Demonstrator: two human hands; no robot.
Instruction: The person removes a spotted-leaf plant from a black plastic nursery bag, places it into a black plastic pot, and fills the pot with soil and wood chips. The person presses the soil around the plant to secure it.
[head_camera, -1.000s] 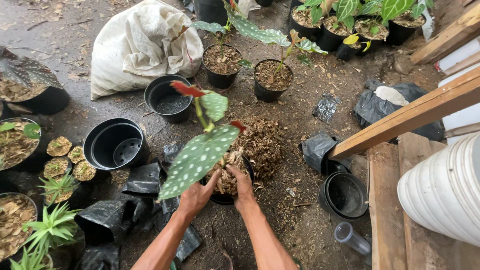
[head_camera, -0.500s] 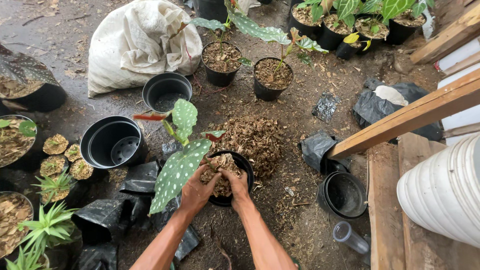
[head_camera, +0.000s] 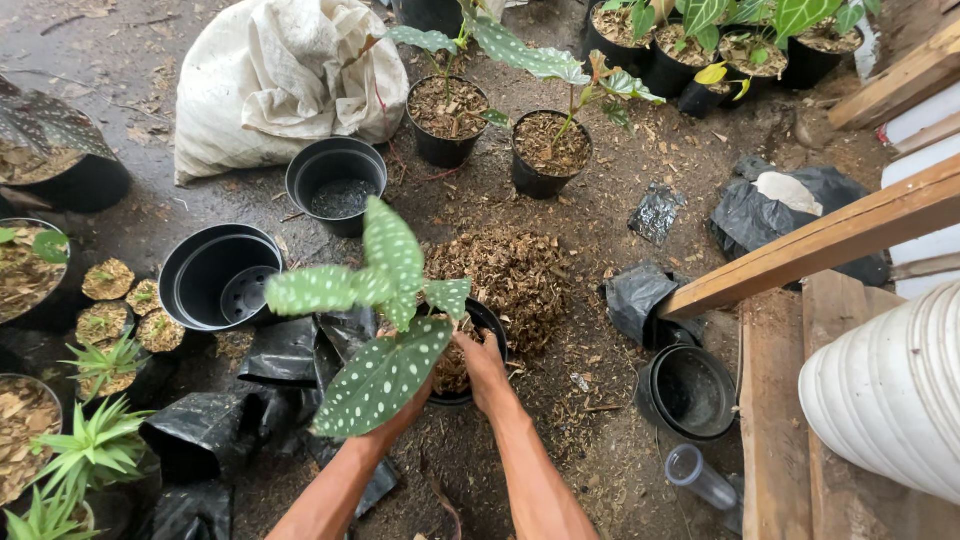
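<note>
Right hand (head_camera: 483, 362) pressing, fingers together, into black pot (head_camera: 492, 322) of spotted plant (head_camera: 385, 372), left hand (head_camera: 408, 410) mostly hiding under leaf, finger state unclear, mulch pile (head_camera: 515, 278) touching pot

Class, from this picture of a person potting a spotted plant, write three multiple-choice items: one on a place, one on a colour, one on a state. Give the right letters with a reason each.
1. Where does the heap of brown potting mix lie?
A. On the ground just beyond the black pot that the hands are at
B. Inside the white sack
C. On the wooden plank

2. What colour are the leaves of the spotted plant?
A. Plain yellow
B. Green with white dots
C. Red with black stripes

3. What state is the large black pot beside the plant in?
A. Full of mix
B. Lying on its side
C. Upright and empty

Answers: 1 A, the heap sits on the dirt right behind the pot where the left hand and right hand are; 2 B, white dots cover the green leaves; 3 C, its bare bottom with drain holes shows.
</note>
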